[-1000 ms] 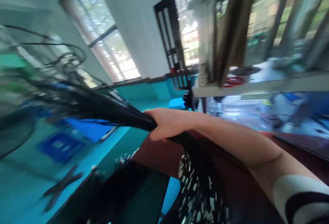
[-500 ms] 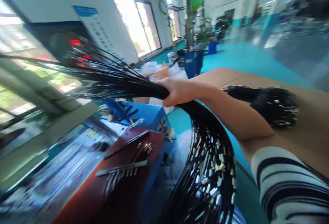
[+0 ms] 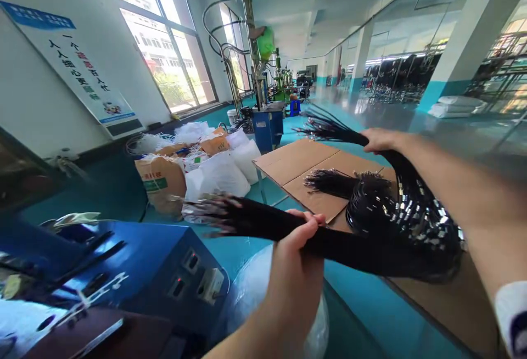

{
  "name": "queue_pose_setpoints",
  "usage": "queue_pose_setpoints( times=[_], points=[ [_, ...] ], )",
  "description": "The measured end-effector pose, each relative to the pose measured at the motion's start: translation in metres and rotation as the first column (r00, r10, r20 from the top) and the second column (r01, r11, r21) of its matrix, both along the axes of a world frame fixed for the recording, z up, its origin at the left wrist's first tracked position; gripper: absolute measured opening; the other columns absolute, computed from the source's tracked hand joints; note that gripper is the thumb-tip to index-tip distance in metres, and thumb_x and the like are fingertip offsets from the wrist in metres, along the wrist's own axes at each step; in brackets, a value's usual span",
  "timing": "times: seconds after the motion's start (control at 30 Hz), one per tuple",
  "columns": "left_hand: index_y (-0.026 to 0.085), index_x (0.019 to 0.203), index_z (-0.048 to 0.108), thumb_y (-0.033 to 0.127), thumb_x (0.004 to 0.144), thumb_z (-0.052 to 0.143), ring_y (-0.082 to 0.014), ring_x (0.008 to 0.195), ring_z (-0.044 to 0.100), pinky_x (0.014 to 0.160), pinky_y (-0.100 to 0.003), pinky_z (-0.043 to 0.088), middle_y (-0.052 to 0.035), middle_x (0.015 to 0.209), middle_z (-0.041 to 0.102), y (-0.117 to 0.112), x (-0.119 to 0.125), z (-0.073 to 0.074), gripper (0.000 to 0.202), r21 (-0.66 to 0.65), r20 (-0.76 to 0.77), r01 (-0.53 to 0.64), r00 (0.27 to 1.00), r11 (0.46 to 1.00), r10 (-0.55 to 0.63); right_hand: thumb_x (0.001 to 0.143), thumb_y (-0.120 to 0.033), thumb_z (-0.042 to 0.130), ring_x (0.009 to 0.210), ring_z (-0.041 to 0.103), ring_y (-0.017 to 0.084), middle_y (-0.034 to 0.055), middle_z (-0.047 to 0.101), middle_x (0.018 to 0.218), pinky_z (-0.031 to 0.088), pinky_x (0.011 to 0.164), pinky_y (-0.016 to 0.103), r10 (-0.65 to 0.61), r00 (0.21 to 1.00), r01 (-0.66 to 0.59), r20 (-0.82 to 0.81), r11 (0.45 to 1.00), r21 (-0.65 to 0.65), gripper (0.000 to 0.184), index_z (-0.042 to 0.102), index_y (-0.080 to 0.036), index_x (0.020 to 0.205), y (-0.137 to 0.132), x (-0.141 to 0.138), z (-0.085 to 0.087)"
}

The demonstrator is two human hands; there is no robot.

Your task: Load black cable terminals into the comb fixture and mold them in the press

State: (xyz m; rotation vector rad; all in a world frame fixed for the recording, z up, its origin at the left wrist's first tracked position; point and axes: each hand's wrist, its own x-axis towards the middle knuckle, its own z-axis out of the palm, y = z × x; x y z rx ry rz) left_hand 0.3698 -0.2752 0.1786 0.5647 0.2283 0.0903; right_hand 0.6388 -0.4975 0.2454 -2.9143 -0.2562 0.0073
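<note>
A thick bundle of black cables (image 3: 349, 249) is bent round at the right, its shiny pale ends and tags showing in the loop. My left hand (image 3: 298, 254) is closed round its near part, with the loose tips pointing left. Farther back, my right hand (image 3: 381, 139) is closed round the upper part, whose tips fan out to the left. Beneath and behind, a second black cable bundle (image 3: 335, 182) lies on the cardboard-covered table (image 3: 304, 156). Where the held bundle meets the lying one cannot be made out clearly.
At the left stands a blue machine (image 3: 152, 260) with small red-lit displays. White bags (image 3: 224, 175) and a brown sack (image 3: 162, 183) are heaped under the window. Clear plastic wrap (image 3: 251, 282) sits below my left hand. Another blue machine (image 3: 267, 128) stands farther back.
The view has swung right. My right hand, earlier holding the cables out over the machine, is now above the cardboard table. My left hand has come into view, gripping the bundle.
</note>
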Motion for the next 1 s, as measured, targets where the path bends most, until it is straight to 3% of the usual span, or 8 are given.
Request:
queue_pose_setpoints(
  times=[0.17,0.3,0.37,0.43,0.5,0.6,0.77,1.0],
  points=[
    [0.018,0.074,0.050,0.002,0.062,0.056,-0.0131,0.069,0.060,0.072,-0.027,0.048,0.0005,0.067,0.054,-0.036,0.063,-0.034,0.021,-0.230,-0.184,-0.027,0.983,0.973,-0.016,0.044,0.006,0.072,0.089,0.058,0.036,0.0124,0.063,0.077,0.041,0.080,0.044,-0.011,0.998,0.012,-0.066,1.000,0.017,0.042,0.064,-0.012,0.080,0.008,0.029,-0.058],
    [0.018,0.070,0.047,0.000,0.066,0.051,-0.0128,0.061,0.058,0.065,-0.026,0.047,0.0007,0.061,0.052,-0.032,0.094,-0.057,0.019,-0.185,-0.317,-0.102,0.948,0.977,0.039,0.065,-0.020,0.070,0.099,0.057,0.031,0.0132,0.065,0.096,0.041,0.090,0.039,0.213,0.955,-0.179,-0.205,0.969,0.170,0.024,0.068,-0.013,0.088,0.027,-0.004,-0.090],
    [0.017,0.067,0.046,0.000,0.068,0.050,-0.0124,0.059,0.057,0.065,-0.026,0.047,0.0010,0.058,0.050,-0.028,0.103,-0.060,0.018,-0.160,-0.356,-0.130,0.932,0.978,0.066,0.078,-0.035,0.057,0.097,0.060,0.024,0.0075,0.066,0.098,0.044,0.088,0.034,0.420,0.849,-0.323,-0.321,0.893,0.314,0.033,0.065,-0.018,0.105,0.034,-0.039,-0.093],
    [0.017,0.065,0.046,0.001,0.069,0.049,-0.0114,0.058,0.056,0.065,-0.025,0.047,0.0007,0.058,0.050,-0.028,0.109,-0.057,0.017,-0.140,-0.370,-0.144,0.925,0.980,0.083,0.078,-0.041,0.056,0.110,0.053,0.025,0.0080,0.058,0.118,0.042,0.093,0.036,0.734,0.547,-0.478,-0.403,0.669,0.570,0.059,0.047,-0.019,0.131,0.038,-0.076,-0.094],
    [0.016,0.063,0.048,0.004,0.072,0.050,-0.0106,0.058,0.056,0.067,-0.024,0.047,-0.0006,0.060,0.052,-0.032,0.112,-0.050,0.015,-0.120,-0.354,-0.125,0.932,0.985,0.075,0.064,-0.036,0.070,0.125,0.037,0.027,0.0107,0.041,0.137,0.032,0.103,0.037,0.763,0.585,-0.521,-0.276,0.614,0.593,0.088,0.031,-0.017,0.141,0.044,-0.109,-0.098],
    [0.015,0.065,0.051,0.010,0.076,0.052,-0.0099,0.058,0.055,0.069,-0.024,0.047,-0.0012,0.062,0.054,-0.040,0.114,-0.034,0.012,-0.074,-0.305,-0.114,0.948,0.991,0.086,0.055,-0.025,0.075,0.125,0.037,0.031,0.0143,0.041,0.136,0.032,0.103,0.041,0.653,0.754,-0.519,-0.075,0.661,0.543,0.097,0.029,-0.014,0.140,0.053,-0.134,-0.104],
    [0.015,0.084,0.057,0.014,0.070,0.065,-0.0115,0.081,0.059,0.083,-0.023,0.042,-0.0024,0.082,0.061,-0.038,0.118,-0.005,0.017,0.129,0.003,0.048,0.999,0.990,-0.049,0.063,-0.016,0.060,0.053,0.058,0.017,-0.0026,0.061,0.062,0.047,0.049,0.026,0.437,0.898,-0.263,-0.055,0.633,0.728,0.033,0.057,-0.017,0.095,0.048,-0.107,-0.093],
    [0.016,0.091,0.054,0.020,0.064,0.067,-0.0151,0.069,0.061,0.067,-0.028,0.044,-0.0052,0.080,0.061,0.015,0.119,-0.044,0.030,0.475,-0.172,0.323,0.946,0.818,-0.273,0.071,-0.009,0.060,0.036,0.048,0.011,-0.0042,0.046,0.039,0.045,0.041,0.023,-0.331,0.937,0.201,-0.112,0.246,0.948,0.015,0.049,-0.015,0.063,-0.007,0.006,-0.078]
  ],
)
